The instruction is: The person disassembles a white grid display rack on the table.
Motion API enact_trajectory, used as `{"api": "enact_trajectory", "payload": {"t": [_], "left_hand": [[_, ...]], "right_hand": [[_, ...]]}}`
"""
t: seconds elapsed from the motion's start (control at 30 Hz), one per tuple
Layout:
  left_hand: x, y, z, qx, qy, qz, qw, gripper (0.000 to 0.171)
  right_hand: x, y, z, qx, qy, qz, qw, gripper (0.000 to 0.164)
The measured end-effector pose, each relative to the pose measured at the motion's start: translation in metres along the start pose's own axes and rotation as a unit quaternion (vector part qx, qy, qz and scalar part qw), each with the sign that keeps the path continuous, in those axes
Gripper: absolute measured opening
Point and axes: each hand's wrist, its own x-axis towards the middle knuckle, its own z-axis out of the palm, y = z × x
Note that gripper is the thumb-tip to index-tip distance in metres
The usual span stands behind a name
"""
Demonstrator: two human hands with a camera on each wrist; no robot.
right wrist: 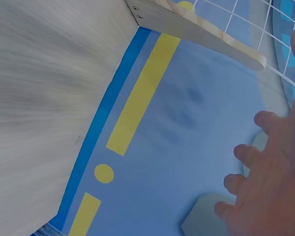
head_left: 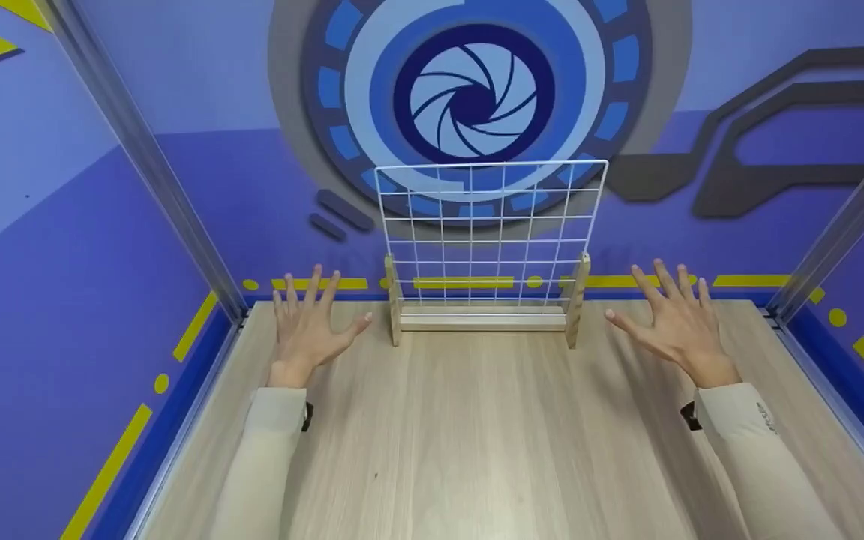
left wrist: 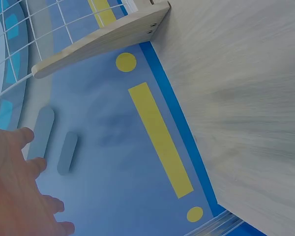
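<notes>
A white wire grid rack [head_left: 484,241] stands upright on a wooden base with two side posts, at the back of the table. To its left, my left hand [head_left: 308,322] is held with fingers spread and straight, apart from the rack. My right hand [head_left: 676,322] mirrors it on the other side, fingers and thumb spread, holding nothing. In the left wrist view the left hand [left wrist: 19,182] shows at the lower left, near the rack's wooden post [left wrist: 103,37]. The right wrist view has the right hand [right wrist: 270,172] at the lower right, below the other wooden post [right wrist: 201,32].
The wood-grain table [head_left: 469,427] runs back to a blue and purple printed wall [head_left: 222,202] with yellow marks. Metal frame posts rise at the left corner [head_left: 154,165] and right corner [head_left: 844,217]. A side panel [head_left: 57,300] bounds the left.
</notes>
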Motion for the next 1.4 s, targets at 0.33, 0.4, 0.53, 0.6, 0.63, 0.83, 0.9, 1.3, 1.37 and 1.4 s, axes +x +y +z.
{"api": "enact_trajectory", "payload": {"t": [0.33,0.4,0.53,0.6,0.63,0.83,0.9,1.3,1.37,1.4], "left_hand": [[0.012,0.008,0.005,-0.065,-0.026,0.0,0.9976,0.101],[0.016,0.01,0.006,-0.096,-0.036,-0.001,0.9947,0.102],[0.026,0.014,0.013,-0.182,-0.056,-0.008,0.9817,0.103],[0.03,0.015,0.017,-0.225,-0.062,-0.01,0.9722,0.102],[0.032,0.016,0.018,-0.245,-0.064,-0.011,0.9673,0.102],[0.045,0.014,0.028,-0.328,-0.063,-0.009,0.9424,0.097],[0.05,0.015,0.032,-0.352,-0.063,-0.015,0.9339,0.096],[0.078,0.037,0.048,-0.41,-0.066,-0.037,0.909,0.084],[0.082,0.042,0.049,-0.417,-0.06,-0.031,0.9062,0.082],[0.084,0.044,0.049,-0.425,-0.055,-0.029,0.903,0.081]], "right_hand": [[0.02,-0.005,0.001,0.068,-0.014,-0.012,0.998,0.095],[0.023,-0.006,-0.001,0.096,-0.029,-0.009,0.995,0.094],[0.031,-0.007,-0.002,0.167,-0.064,0.009,0.984,0.091],[0.036,-0.008,-0.002,0.2,-0.079,0.024,0.976,0.091],[0.039,-0.009,-0.001,0.214,-0.082,0.031,0.973,0.091],[0.056,-0.013,0.012,0.317,-0.083,0.055,0.943,0.09],[0.06,-0.015,0.018,0.359,-0.078,0.055,0.929,0.087],[0.074,-0.03,0.038,0.491,-0.047,0.057,0.868,0.065],[0.075,-0.033,0.039,0.503,-0.043,0.062,0.861,0.062],[0.075,-0.035,0.039,0.512,-0.04,0.064,0.856,0.06]]}}
